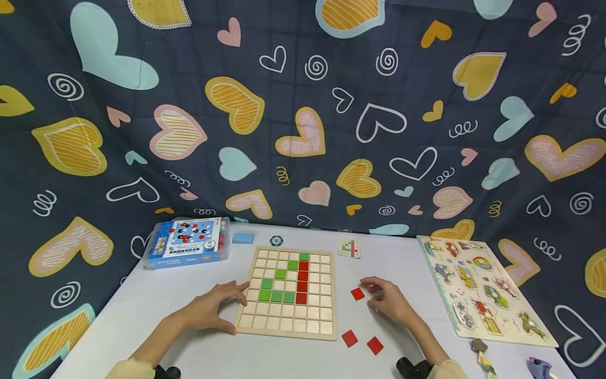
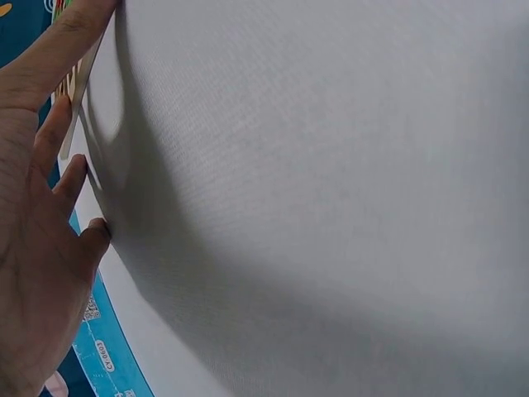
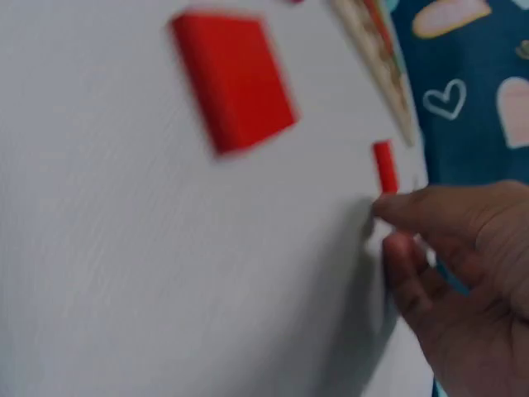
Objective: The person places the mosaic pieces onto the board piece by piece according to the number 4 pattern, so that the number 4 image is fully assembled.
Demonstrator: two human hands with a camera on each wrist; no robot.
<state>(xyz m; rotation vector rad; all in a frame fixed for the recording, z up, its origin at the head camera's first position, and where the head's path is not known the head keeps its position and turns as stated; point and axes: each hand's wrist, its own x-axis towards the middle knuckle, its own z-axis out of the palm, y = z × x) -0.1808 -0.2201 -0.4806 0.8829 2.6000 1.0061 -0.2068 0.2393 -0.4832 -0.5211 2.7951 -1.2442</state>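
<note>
A wooden grid board [image 1: 286, 332] lies on the white table, with green tiles [image 1: 280, 273] in a stepped shape and a column of red tiles [image 1: 302, 276] among plain squares. Along its left edge, my left hand [image 1: 208, 307] rests with fingers spread and thumb at the lower corner. My right hand [image 1: 389, 301] hovers right of the board, fingers loosely bent and nothing between them. Just left of its fingertips lies a loose red tile [image 1: 357, 293]. Two more, a left one [image 1: 350, 338] and a right one [image 1: 375, 345], lie nearer the front.
A small pattern card [image 1: 349, 247] sits behind the board. Back left are a boxed set [image 1: 187, 245], a blue block [image 1: 243, 238] and a round token [image 1: 276, 240]. A picture puzzle board [image 1: 487, 295] lies right, small figures [image 1: 483, 358] before it. A heart-patterned cloth [image 1: 303, 121] hangs behind.
</note>
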